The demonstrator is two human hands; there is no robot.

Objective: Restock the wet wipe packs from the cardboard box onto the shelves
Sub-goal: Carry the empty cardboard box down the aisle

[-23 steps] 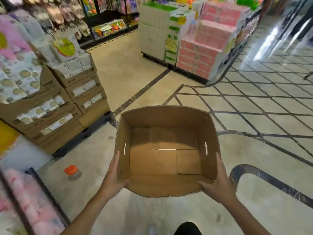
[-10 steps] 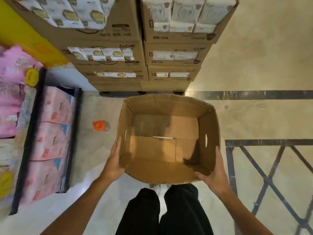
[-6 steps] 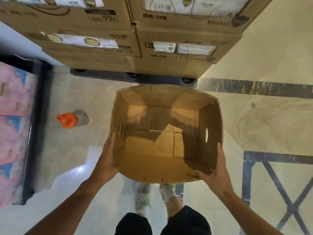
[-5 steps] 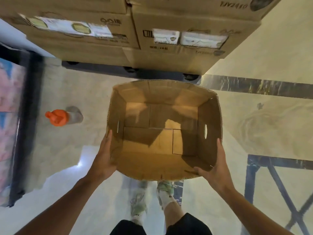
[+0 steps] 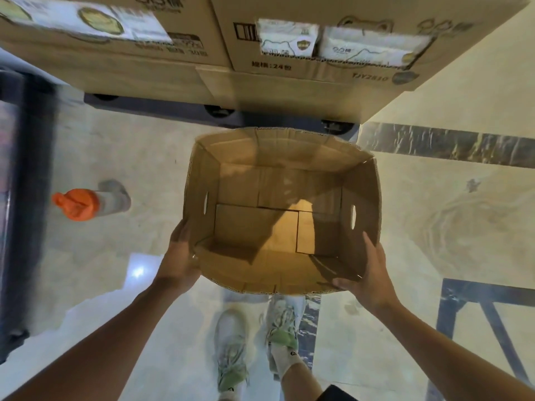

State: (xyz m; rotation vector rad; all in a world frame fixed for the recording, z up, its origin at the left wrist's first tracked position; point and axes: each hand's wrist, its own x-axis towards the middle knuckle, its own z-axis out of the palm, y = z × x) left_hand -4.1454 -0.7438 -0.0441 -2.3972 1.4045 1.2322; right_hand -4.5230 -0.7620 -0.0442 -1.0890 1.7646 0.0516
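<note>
An open-topped brown cardboard box [image 5: 362, 192] hangs above the floor, right in front of the stacked cartons. Its inside is bare, with only the bottom flaps showing. My left hand [image 5: 179, 256] lies flat against its left outer wall near the front corner. My right hand [image 5: 373, 273] lies along the right wall with fingers straight and the thumb at the near rim. White wet wipe packs [image 5: 289, 41] show through cut-out windows in the display cartons ahead.
Stacked display cartons [image 5: 289, 88] stand on a dark wheeled base [image 5: 179, 111] just beyond the box. An orange-capped bottle [image 5: 86, 202] stands on the floor to the left, near a black shelf edge [image 5: 29, 198]. My shoes [image 5: 231, 357] are below the box.
I have stepped closer to the stacked cartons and the view has tilted down. The box stays between my two hands, and the hold on it is the same.
</note>
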